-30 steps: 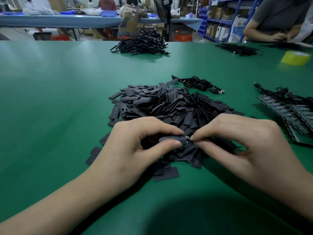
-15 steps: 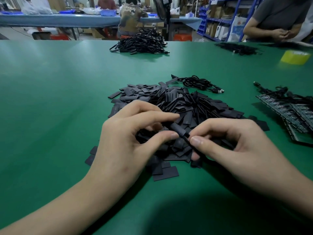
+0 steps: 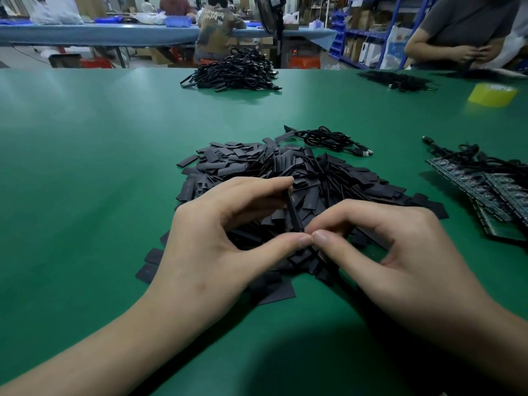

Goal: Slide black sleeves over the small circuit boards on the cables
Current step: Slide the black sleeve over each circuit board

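Note:
A heap of flat black sleeves [image 3: 308, 172] lies on the green table [image 3: 85, 167] in front of me. My left hand [image 3: 217, 241] pinches one black sleeve [image 3: 293, 212] between thumb and forefinger, held nearly upright over the heap. My right hand [image 3: 385, 252] meets it thumb to thumb and grips the sleeve's lower end; what lies under its fingers is hidden. One coiled black cable [image 3: 331, 140] with a plug rests behind the heap. Circuit boards with cables [image 3: 483, 181] lie in rows at the right.
A big bundle of black cables [image 3: 234, 72] sits at the table's far middle, another dark pile [image 3: 397, 80] at far right. A yellow tape roll [image 3: 493, 94] stands near the right edge. A person in a grey shirt [image 3: 463, 27] works across the table.
The sleeve has turned from lying level between my hands to standing nearly upright. My right hand has shifted lower and closer to the left thumb.

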A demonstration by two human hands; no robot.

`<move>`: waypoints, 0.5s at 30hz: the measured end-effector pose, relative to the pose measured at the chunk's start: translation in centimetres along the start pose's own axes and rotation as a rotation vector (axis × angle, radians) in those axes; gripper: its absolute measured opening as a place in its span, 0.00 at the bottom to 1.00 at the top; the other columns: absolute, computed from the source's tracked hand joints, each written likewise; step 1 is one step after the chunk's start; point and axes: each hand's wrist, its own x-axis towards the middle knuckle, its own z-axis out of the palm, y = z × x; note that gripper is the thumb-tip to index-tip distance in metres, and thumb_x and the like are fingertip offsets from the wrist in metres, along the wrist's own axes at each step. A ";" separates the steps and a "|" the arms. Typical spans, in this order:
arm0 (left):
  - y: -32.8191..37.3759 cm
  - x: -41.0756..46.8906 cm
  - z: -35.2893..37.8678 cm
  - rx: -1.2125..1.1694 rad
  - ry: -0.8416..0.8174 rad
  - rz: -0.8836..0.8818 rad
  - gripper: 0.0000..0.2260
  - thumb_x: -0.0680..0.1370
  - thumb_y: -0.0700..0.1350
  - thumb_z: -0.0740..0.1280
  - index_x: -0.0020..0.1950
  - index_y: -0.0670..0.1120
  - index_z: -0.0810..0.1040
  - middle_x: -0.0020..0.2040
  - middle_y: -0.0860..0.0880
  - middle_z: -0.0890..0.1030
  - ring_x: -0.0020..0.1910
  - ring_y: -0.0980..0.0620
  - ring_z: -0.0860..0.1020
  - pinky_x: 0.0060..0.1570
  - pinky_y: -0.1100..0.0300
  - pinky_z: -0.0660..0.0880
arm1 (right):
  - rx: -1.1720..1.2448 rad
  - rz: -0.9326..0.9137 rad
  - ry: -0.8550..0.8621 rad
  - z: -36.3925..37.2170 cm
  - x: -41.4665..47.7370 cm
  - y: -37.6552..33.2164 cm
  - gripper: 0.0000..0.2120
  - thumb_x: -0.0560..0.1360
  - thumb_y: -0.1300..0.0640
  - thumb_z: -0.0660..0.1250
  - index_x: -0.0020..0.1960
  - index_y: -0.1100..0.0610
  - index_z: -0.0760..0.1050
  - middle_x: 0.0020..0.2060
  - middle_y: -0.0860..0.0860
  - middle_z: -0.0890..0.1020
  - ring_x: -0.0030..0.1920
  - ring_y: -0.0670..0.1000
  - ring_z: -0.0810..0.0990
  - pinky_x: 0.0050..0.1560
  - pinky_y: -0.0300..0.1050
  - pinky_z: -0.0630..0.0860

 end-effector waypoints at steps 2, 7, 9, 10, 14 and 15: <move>0.1 0.0 -0.1 -0.011 -0.008 0.016 0.23 0.69 0.51 0.78 0.63 0.49 0.82 0.57 0.51 0.84 0.58 0.49 0.83 0.60 0.57 0.79 | 0.001 -0.008 0.017 -0.1 0.1 0.1 0.02 0.75 0.54 0.72 0.47 0.48 0.83 0.38 0.39 0.83 0.43 0.39 0.83 0.44 0.31 0.75; 0.3 0.1 -0.2 0.006 -0.016 0.031 0.22 0.69 0.52 0.78 0.62 0.49 0.82 0.55 0.52 0.84 0.55 0.50 0.84 0.58 0.58 0.79 | -0.079 -0.068 0.022 -0.2 0.1 0.2 0.03 0.74 0.55 0.74 0.48 0.51 0.84 0.39 0.41 0.84 0.42 0.39 0.83 0.45 0.34 0.76; 0.3 0.1 -0.2 0.024 -0.008 0.032 0.22 0.69 0.53 0.78 0.61 0.50 0.83 0.54 0.52 0.85 0.54 0.51 0.84 0.57 0.60 0.79 | -0.055 -0.038 0.009 -0.3 0.1 0.1 0.02 0.75 0.54 0.73 0.47 0.50 0.84 0.39 0.40 0.84 0.43 0.39 0.83 0.45 0.32 0.76; 0.3 0.1 -0.2 0.038 0.002 0.028 0.21 0.69 0.54 0.78 0.60 0.51 0.83 0.53 0.53 0.85 0.54 0.52 0.84 0.57 0.61 0.79 | -0.039 -0.018 -0.008 -0.4 0.2 0.1 0.02 0.75 0.53 0.72 0.47 0.48 0.83 0.39 0.40 0.84 0.43 0.39 0.83 0.45 0.31 0.75; -0.1 0.1 -0.5 0.063 0.106 -0.025 0.22 0.67 0.55 0.80 0.59 0.54 0.83 0.50 0.56 0.85 0.51 0.55 0.84 0.54 0.67 0.78 | -0.015 0.054 -0.165 -1.0 0.4 0.1 0.09 0.75 0.40 0.68 0.48 0.44 0.81 0.41 0.39 0.83 0.46 0.40 0.83 0.45 0.31 0.73; -0.3 0.2 -0.5 0.049 0.131 -0.046 0.23 0.66 0.56 0.80 0.59 0.54 0.83 0.50 0.55 0.85 0.50 0.54 0.85 0.53 0.66 0.78 | -0.060 0.059 -0.211 -1.0 0.4 0.2 0.12 0.73 0.36 0.66 0.48 0.42 0.81 0.41 0.38 0.82 0.46 0.40 0.82 0.46 0.33 0.73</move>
